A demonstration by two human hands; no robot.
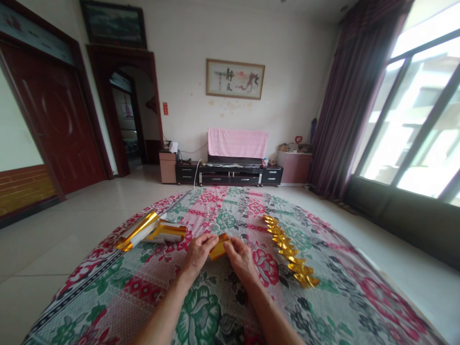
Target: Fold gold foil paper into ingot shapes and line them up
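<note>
A small piece of gold foil paper (217, 251) is held between my two hands, just above the patterned cloth. My left hand (198, 252) pinches its left edge with thumb and fingers. On the other side my right hand (240, 258) grips the right edge, thumb on top. The paper looks partly folded or curled along its top. To the left lie loose gold foil sheets (168, 233), curled and showing white backs. A row of folded gold foil pieces (286, 249) runs along the cloth at the right.
The flowered red, green and grey cloth (201, 311) covers the rounded surface under my hands. Beyond it stand a low black TV cabinet (230, 178) and a pink cloth (237, 143) draped over a screen. Purple curtains (345, 105) hang by the windows at right.
</note>
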